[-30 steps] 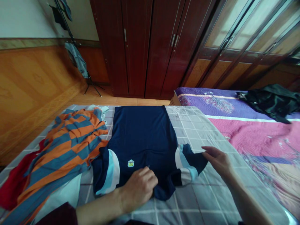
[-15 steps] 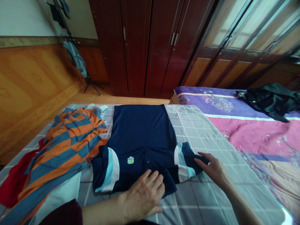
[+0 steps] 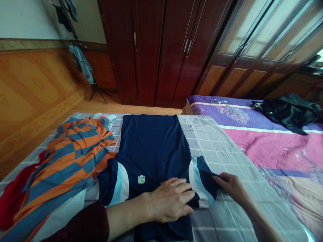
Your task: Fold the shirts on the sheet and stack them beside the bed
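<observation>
A navy shirt (image 3: 151, 144) lies spread on the grey checked cloth (image 3: 217, 144), its hem toward the wardrobe. White and light blue bands cross both sleeves, and a small badge sits on the chest. My left hand (image 3: 173, 200) rests flat on the shirt near the collar and right sleeve band, fingers stretched out. At the right sleeve's edge, my right hand (image 3: 229, 185) pinches the navy cloth between thumb and fingers. The collar end lies below my left hand, partly hidden by it.
An orange and blue striped garment (image 3: 75, 151) is heaped on the left, over a red one (image 3: 15, 198). Beyond stand a dark red wardrobe (image 3: 146, 50) and a clothes stand (image 3: 94, 87). A bed (image 3: 264, 141) with a black garment (image 3: 290, 111) is on the right.
My left hand has moved right and flattened out on the shirt. My right hand has closed on the sleeve edge. The right sleeve lies flatter, and the collar end extends farther toward me.
</observation>
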`<state>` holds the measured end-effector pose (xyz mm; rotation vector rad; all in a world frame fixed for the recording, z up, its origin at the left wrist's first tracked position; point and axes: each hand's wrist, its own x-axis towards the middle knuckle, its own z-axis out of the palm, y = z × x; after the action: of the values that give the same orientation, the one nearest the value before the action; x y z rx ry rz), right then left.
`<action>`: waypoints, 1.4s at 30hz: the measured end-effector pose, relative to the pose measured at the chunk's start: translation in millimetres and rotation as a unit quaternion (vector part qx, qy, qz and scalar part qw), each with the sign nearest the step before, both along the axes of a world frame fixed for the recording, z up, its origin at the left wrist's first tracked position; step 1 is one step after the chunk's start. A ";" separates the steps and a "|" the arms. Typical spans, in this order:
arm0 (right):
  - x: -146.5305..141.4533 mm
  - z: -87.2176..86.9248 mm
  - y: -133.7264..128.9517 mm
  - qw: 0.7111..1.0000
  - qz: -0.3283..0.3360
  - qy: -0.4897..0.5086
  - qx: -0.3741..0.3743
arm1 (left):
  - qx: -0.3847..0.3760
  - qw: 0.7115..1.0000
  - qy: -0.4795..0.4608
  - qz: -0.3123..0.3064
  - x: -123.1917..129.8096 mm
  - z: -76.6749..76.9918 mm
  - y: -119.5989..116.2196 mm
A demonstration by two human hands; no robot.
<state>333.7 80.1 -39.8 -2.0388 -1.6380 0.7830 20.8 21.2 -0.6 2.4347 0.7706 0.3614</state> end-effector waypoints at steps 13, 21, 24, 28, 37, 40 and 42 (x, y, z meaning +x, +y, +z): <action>-21.1 25.5 -6.3 0.945 -0.141 0.294 0.029 | 0.033 0.999 -0.017 -0.007 19.6 -34.8 12.9; -137.3 94.6 -10.0 0.962 0.202 0.079 0.164 | 0.057 0.991 0.111 -0.058 -9.8 27.9 2.1; -132.0 89.5 -18.0 0.964 0.196 0.028 0.176 | 0.038 0.991 0.131 0.016 -37.4 45.4 21.2; -95.9 57.7 -37.5 0.975 0.209 -0.050 0.062 | 0.019 0.982 0.098 0.162 -49.8 27.2 49.8; -93.8 6.3 -94.1 0.967 0.186 -0.091 0.148 | -0.027 0.964 0.022 0.262 -10.3 -23.0 54.9; -108.2 9.2 -98.9 0.928 0.217 -0.148 0.263 | -0.087 0.940 -0.069 0.324 -17.4 -21.6 68.5; -117.7 10.7 -101.5 0.900 0.256 -0.181 0.302 | -0.132 0.919 -0.131 0.347 -25.3 -23.6 78.8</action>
<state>216.0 -21.4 -29.2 -1.3689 -2.3085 -0.0127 -4.6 99.9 -24.2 1.7480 1.4393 0.7735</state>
